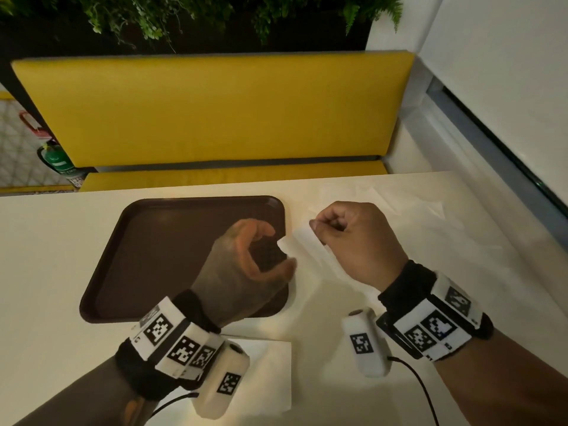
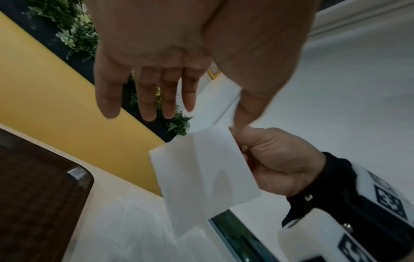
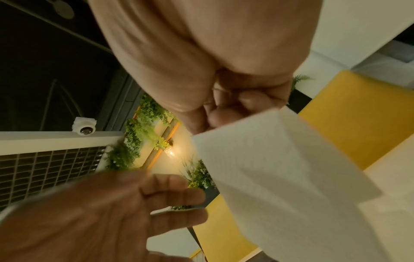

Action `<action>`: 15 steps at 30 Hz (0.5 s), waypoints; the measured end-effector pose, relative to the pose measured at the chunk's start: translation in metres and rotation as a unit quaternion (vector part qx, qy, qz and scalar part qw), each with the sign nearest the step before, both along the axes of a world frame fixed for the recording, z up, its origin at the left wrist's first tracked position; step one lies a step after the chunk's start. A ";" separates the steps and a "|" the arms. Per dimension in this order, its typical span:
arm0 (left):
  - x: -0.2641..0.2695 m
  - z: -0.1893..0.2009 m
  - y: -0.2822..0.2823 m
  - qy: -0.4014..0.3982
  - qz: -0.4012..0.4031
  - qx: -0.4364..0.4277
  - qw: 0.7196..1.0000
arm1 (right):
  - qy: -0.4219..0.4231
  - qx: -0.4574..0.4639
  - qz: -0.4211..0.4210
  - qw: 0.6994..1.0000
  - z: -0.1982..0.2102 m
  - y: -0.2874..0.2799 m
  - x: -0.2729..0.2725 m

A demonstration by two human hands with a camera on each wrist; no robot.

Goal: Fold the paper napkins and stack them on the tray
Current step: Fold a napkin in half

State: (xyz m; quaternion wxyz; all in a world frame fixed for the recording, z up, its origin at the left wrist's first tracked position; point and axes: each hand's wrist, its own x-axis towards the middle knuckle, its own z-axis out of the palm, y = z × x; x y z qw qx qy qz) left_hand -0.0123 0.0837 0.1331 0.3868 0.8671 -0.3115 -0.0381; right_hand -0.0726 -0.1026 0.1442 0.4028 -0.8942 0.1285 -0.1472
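Right hand (image 1: 353, 241) pinched one napkin (image 1: 304, 244) at 3 o'clock of one tray (image 1: 129, 241); left hand (image 1: 246, 265) empty, fingers loosely curved.

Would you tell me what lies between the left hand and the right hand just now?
In the head view, the white napkin spans the gap: the right hand pinches it, while the left hand reaches toward its free edge.
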 end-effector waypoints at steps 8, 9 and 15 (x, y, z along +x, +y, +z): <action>-0.004 -0.010 -0.020 0.108 -0.083 0.038 0.990 | -0.046 -0.313 0.090 0.944 0.002 0.028 0.006; -0.003 -0.011 -0.022 0.121 -0.080 0.046 0.988 | -0.045 -0.310 0.097 0.945 0.003 0.027 0.007; 0.009 -0.016 -0.019 0.057 -0.044 0.077 0.994 | 0.004 -0.198 0.127 0.972 0.004 0.008 0.006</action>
